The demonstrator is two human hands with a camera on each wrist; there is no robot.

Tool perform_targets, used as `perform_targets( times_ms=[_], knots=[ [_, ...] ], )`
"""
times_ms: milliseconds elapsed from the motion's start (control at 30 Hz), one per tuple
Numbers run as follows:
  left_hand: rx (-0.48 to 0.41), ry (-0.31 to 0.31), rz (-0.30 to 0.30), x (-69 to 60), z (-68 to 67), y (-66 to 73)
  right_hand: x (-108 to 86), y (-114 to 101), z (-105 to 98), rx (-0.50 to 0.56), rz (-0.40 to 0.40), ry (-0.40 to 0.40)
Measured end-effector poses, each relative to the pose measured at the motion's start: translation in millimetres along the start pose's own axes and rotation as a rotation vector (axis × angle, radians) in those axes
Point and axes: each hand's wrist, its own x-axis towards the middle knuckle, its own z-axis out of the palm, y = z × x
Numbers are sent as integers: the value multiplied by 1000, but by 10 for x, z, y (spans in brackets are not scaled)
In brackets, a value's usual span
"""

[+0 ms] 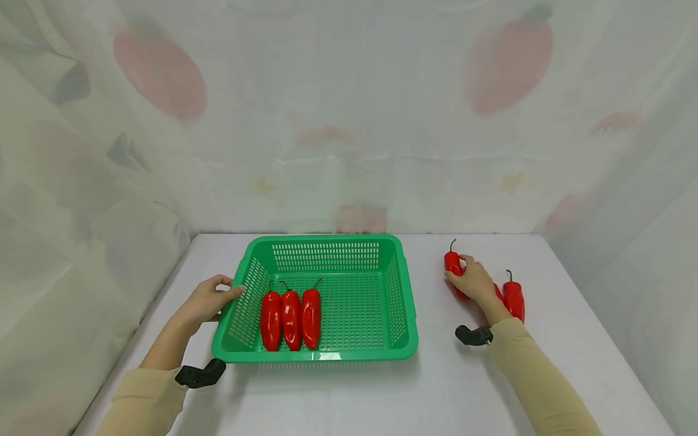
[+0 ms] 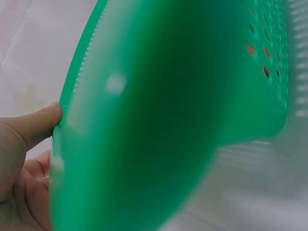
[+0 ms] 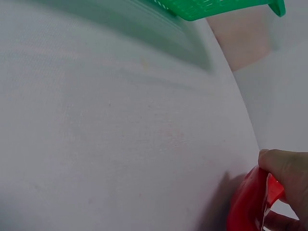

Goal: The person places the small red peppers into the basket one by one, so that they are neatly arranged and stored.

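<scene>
Along the left of the white bench (image 1: pixel 338 402), our left forearm (image 1: pixel 166 345) slants up and inward from the near side, its beige left sleeve (image 1: pixel 142 396) stopping short of the wrist, where a black left mount (image 1: pixel 200 373) juts out to the right. Our left hand (image 1: pixel 209 300) grips the left rim of the green basket (image 1: pixel 315 357), the thumb set on the edge and the other fingers bent below it on the outer side. Within the basket's left half lie three red peppers (image 1: pixel 291 321), side by side, stems toward the far wall. Well apart from the basket, our right hand (image 1: pixel 471 280) reaches leftward and pinches a fourth pepper (image 1: pixel 452 263) between thumb and fingers, its stem pointing away from us; whether it touches the bench we cannot tell. A black right mount (image 1: pixel 473 335) sticks out left of that wrist, which hides much of a fifth pepper (image 1: pixel 498 292). Just beside it we see a sixth pepper (image 1: pixel 514 298) lying on the bench, while our beige right sleeve (image 1: pixel 540 387) runs down to the lower right
</scene>
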Motion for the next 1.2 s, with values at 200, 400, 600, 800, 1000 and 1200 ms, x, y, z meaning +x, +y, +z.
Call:
perform_targets(
  times_ms=[200, 400, 600, 800, 1000, 1200],
  knots=[
    [7, 0, -6, 1, 3, -10, -9, -43, -37, 14, -8, 8],
    [5, 1, -5, 7, 4, -23, -19, -103, -102, 37, -29, 10],
    [6, 1, -8, -2, 3, -24, -14, -164, -154, 30, -80, 30],
    [5, 1, -5, -9, 1, -18, -27, -268, -202, 35, -147, 66],
    [1, 0, 0, -8, 0, -13, -62, -414, -256, 56, -188, 87],
    [0, 1, -2, -11, -2, -7, -100, -544, -289, 68, -244, 102]
  ],
)
